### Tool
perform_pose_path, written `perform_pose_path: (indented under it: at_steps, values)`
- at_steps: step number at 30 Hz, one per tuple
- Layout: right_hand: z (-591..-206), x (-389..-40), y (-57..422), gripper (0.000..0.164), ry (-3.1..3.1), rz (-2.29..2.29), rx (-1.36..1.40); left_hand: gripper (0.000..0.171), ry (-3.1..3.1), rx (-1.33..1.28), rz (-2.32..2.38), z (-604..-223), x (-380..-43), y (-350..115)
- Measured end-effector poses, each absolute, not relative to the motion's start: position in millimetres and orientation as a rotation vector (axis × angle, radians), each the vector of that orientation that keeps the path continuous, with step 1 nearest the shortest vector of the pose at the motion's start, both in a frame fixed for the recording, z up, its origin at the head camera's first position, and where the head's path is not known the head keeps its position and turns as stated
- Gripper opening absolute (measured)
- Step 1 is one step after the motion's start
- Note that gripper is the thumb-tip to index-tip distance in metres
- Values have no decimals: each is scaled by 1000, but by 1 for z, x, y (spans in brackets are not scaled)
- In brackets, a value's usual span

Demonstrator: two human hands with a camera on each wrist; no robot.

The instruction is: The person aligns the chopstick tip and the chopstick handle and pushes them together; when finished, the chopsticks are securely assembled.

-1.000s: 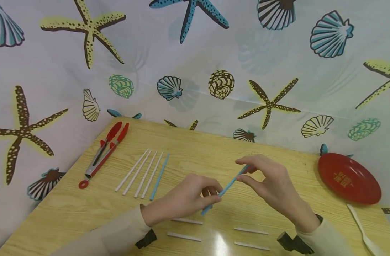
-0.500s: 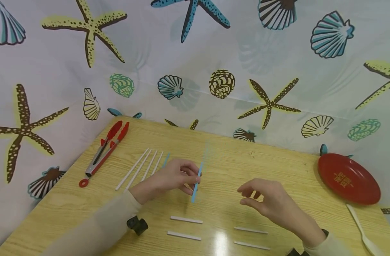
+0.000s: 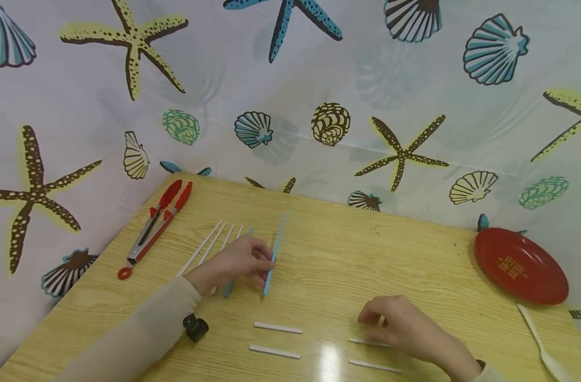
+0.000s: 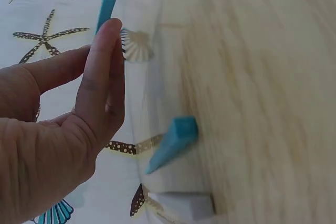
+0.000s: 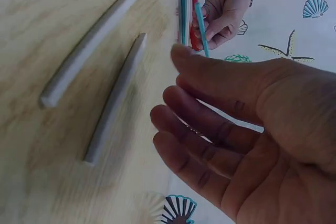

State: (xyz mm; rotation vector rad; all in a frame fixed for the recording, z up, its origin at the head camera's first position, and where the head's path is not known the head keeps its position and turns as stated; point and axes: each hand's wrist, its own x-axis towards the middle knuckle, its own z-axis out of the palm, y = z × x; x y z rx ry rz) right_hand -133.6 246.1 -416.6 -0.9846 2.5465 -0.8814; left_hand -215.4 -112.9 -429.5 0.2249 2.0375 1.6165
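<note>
In the head view my left hand point(image 3: 240, 259) pinches a blue chopstick point(image 3: 277, 243) between thumb and fingers, its paler tip pointing away from me. In the left wrist view, this blue chopstick point(image 4: 107, 8) pokes up above the fingertips. Partly covered by that hand, another blue chopstick point(image 3: 229, 288) lies at the end of a row of several white chopsticks point(image 3: 201, 249). My right hand point(image 3: 402, 326) hovers over two short white sticks point(image 3: 376, 366), fingers loosely bent and holding nothing. Two similar white sticks point(image 3: 274, 352) lie left of them.
Red-tipped tongs point(image 3: 159, 223) lie at the table's far left. A red oval plate point(image 3: 521, 265) stands at the right, with a pale spoon point(image 3: 538, 339) below it. A shell-patterned cloth point(image 3: 290, 95) hangs behind the wooden table point(image 3: 328, 254).
Both hands were at the blue chopstick; the right released it and has moved down toward the short sticks. My left hand has carried it leftward, beside the row of chopsticks.
</note>
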Motion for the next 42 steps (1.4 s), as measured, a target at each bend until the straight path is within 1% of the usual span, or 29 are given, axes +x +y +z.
perform_pose_path:
  at_steps: [3, 8, 22, 28, 35, 39, 42]
  values:
    - [-420, -132, 246, 18, 2575, -843, -988, 10, 2133, 183, 1545, -432, -216, -114]
    - [-424, -131, 247, 19, 2591, -818, -982, 9, 2256, 163, 1420, -432, -217, -115]
    - [-426, -130, 248, 17, 2598, -770, -1008, 15, 2571, 285, 1005, -421, -219, -117]
    - [-426, -130, 249, 18, 2605, -719, -1047, 23, 2658, 362, 837, -417, -218, -117]
    - [-423, -133, 249, 17, 2596, -717, -1045, 27, 2687, 347, 737, -415, -220, -115]
    - [-421, -134, 248, 17, 2591, -710, -1027, 28, 2724, 379, 731, -412, -218, -114]
    - [-418, -134, 248, 18, 2595, -697, -1011, 24, 2785, 433, 735, -407, -211, -109]
